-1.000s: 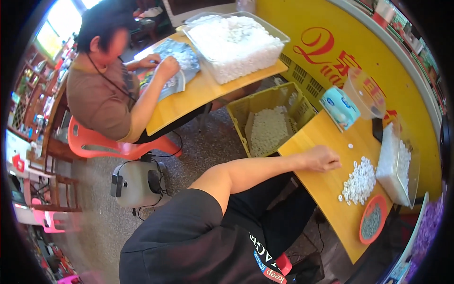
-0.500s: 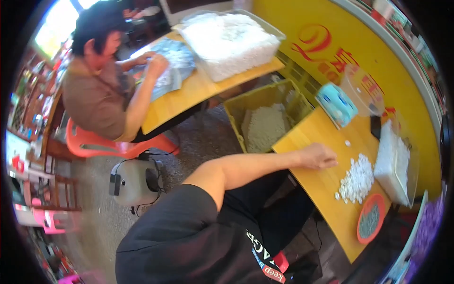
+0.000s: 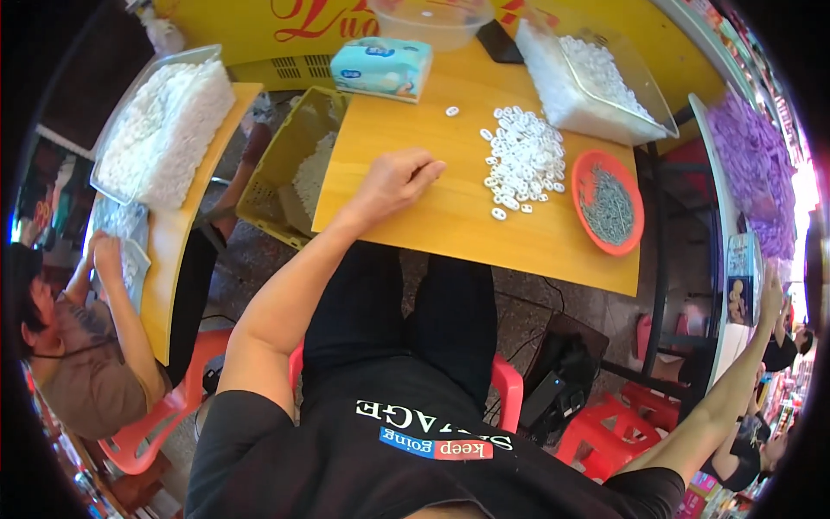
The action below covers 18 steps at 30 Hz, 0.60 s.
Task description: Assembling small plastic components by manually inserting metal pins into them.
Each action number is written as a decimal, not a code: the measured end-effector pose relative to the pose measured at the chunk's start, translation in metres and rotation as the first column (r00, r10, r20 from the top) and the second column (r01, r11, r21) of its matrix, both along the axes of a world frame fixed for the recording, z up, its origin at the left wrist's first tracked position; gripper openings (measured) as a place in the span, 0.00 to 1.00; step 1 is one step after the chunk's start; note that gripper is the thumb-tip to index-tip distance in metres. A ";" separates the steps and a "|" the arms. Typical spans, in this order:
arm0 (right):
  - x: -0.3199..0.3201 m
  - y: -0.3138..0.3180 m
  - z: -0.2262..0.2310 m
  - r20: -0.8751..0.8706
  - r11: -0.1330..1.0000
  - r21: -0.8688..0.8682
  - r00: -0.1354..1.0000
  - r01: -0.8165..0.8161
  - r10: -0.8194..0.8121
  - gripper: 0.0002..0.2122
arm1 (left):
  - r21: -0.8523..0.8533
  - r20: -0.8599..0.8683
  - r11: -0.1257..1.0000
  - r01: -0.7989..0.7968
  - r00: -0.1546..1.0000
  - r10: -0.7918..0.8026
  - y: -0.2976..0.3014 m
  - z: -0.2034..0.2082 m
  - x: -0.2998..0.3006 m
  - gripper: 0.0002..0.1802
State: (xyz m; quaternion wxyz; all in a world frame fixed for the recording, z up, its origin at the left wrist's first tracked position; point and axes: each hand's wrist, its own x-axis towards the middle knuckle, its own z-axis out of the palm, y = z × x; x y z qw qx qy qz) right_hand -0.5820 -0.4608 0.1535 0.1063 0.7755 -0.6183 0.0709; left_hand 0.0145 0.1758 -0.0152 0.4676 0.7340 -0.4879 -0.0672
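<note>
On the worktop (image 3: 458,229), tub (image 3: 616,124) and dish (image 3: 612,248) sit right of the white pile (image 3: 525,160) and the left hand (image 3: 398,183) left of it, curled, contents hidden, while the right hand (image 3: 769,294), grip untellable, is outstretched far right of the pile, seemingly a side reach needing an opened grasp.

Black T-shirt (image 3: 346,471) — short-sleeved, chest print (image 3: 437,444), dark trousers (image 3: 359,307)

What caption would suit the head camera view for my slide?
Left hand on a wooden table near heaped white pieces and an orange bowl; right hand outstretched near purple goods.
</note>
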 end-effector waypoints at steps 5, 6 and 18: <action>-0.017 0.032 0.071 0.128 0.932 -0.278 0.953 -0.233 0.276 0.31 | -0.068 -0.068 0.997 0.036 0.997 -0.041 0.003 -0.014 0.004 0.13; -0.005 0.038 0.064 0.137 0.924 -0.297 0.947 -0.239 0.289 0.30 | -0.036 -0.038 0.999 0.031 0.999 -0.032 0.007 -0.012 0.005 0.13; 0.215 0.241 0.044 0.139 0.591 -0.641 0.684 -0.489 0.716 0.12 | -0.078 0.005 0.997 0.007 1.000 -0.006 0.004 -0.016 0.011 0.14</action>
